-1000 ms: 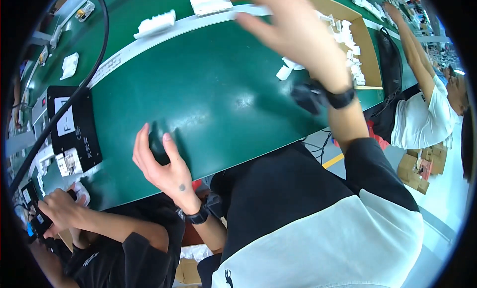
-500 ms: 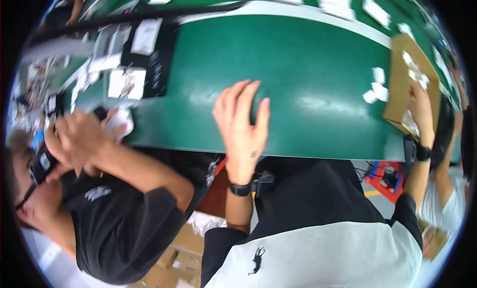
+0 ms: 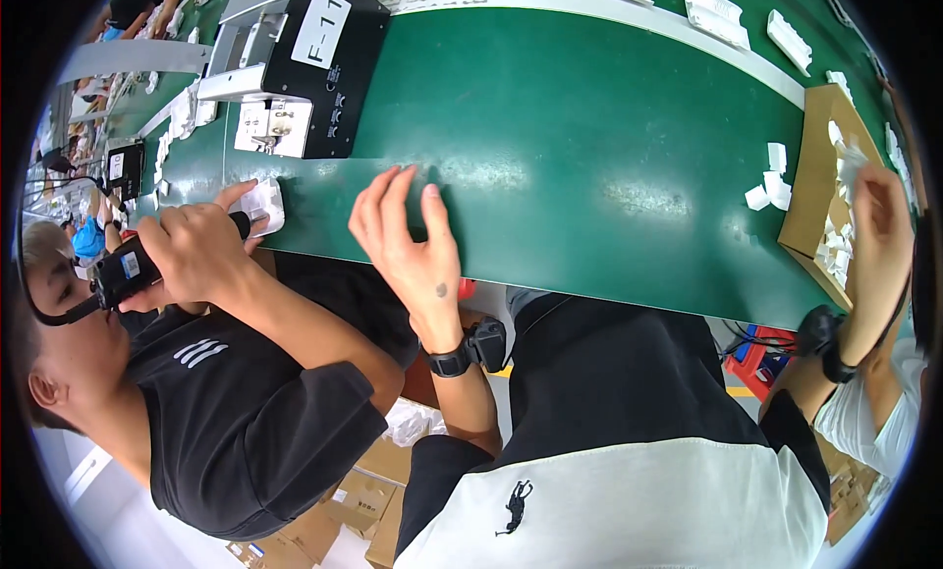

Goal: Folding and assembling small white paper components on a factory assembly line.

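Observation:
My left hand [image 3: 408, 237] hovers over the near part of the green table [image 3: 550, 127], palm down, fingers apart and nothing in them. At the far right, my right hand [image 3: 881, 216] is raised at the side of a cardboard box [image 3: 813, 181], its fingers curled together. A blurred whitish piece [image 3: 853, 163] shows at its fingertips; its exact shape is smeared. Inside the box lie several small white pieces [image 3: 837, 245]. Several more white pieces [image 3: 776, 188] rest on the table just left of the box.
A black machine [image 3: 349, 68] stands at the back left. Beside me on the left, a co-worker's hands [image 3: 201, 250] hold a black power tool [image 3: 128, 272] against a white part [image 3: 265, 206]. White molded parts [image 3: 715, 17] lie along the white strip [image 3: 589, 4] at the back.
My right hand has come up from inside the box toward its outer side, with a whitish piece at the fingertips. My left hand has shifted left, still open. The view has also shifted.

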`<action>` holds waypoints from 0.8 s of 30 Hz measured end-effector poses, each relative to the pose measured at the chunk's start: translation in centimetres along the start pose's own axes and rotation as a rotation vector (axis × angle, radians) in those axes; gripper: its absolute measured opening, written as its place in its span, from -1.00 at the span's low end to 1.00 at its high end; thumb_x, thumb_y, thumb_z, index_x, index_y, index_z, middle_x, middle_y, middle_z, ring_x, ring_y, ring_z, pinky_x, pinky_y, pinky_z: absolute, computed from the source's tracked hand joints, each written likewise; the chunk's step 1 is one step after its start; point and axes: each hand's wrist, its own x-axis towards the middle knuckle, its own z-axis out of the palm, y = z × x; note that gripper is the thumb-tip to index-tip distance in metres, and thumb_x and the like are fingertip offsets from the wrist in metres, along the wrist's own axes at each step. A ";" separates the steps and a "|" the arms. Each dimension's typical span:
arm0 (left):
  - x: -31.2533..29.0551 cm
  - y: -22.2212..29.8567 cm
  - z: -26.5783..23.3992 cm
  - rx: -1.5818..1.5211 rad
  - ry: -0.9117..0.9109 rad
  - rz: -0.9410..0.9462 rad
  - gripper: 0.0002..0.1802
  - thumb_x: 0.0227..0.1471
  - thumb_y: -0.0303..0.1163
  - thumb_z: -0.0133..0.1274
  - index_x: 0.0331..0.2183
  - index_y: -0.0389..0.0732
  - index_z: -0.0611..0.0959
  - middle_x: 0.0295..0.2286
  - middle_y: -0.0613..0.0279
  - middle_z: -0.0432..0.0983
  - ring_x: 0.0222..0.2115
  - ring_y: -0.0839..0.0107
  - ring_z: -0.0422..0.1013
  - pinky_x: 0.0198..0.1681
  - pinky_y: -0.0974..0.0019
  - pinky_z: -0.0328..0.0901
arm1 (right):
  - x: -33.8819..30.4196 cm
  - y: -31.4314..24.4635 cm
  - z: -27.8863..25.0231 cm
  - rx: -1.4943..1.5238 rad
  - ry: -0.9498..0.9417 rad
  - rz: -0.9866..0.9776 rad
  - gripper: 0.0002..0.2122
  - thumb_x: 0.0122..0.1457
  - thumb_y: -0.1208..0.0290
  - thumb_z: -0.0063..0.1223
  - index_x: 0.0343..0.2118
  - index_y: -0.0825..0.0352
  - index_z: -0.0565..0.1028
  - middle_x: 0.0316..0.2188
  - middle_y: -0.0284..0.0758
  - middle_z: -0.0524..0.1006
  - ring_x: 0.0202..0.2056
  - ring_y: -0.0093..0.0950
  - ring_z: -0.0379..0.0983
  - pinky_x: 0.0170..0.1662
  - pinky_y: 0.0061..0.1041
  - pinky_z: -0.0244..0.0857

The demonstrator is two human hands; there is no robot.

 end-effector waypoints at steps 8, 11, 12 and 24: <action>1.0 -3.0 -1.6 0.205 0.188 -0.099 -0.68 0.21 -0.40 0.24 -0.01 -0.24 0.72 0.04 0.03 0.57 0.10 0.00 0.39 0.21 -0.04 0.28 | -1.8 -7.5 11.3 0.226 -0.384 -0.056 -0.85 0.25 0.70 0.10 -0.15 0.38 0.54 -0.24 -0.31 0.60 -0.25 -0.44 0.59 -0.16 -0.49 0.51; 0.6 -2.8 -1.6 0.116 0.177 -0.088 -0.73 0.21 -0.44 0.23 -0.05 -0.26 0.73 0.01 0.05 0.59 0.08 0.03 0.42 0.18 -0.02 0.30 | -1.7 -6.0 12.0 0.173 -0.340 -0.010 -0.88 0.29 0.66 0.09 -0.15 0.38 0.52 -0.23 -0.28 0.61 -0.26 -0.38 0.61 -0.18 -0.41 0.51; 0.3 -2.5 -1.3 0.088 0.147 -0.073 -0.74 0.20 -0.46 0.23 -0.06 -0.22 0.74 0.00 0.06 0.60 0.07 0.03 0.44 0.17 -0.01 0.30 | -1.7 -6.0 12.0 0.171 -0.341 -0.010 -0.88 0.29 0.66 0.09 -0.15 0.38 0.52 -0.23 -0.28 0.61 -0.26 -0.38 0.61 -0.18 -0.41 0.51; -0.2 -0.5 -0.5 0.042 0.120 -0.073 -0.76 0.17 -0.54 0.22 -0.10 -0.24 0.76 -0.06 0.12 0.65 0.01 0.09 0.49 0.08 0.07 0.40 | -2.3 -6.0 11.8 0.376 -0.337 -0.026 -0.82 0.29 0.72 0.05 -0.13 0.39 0.60 -0.16 -0.29 0.59 -0.16 -0.44 0.60 -0.14 -0.47 0.49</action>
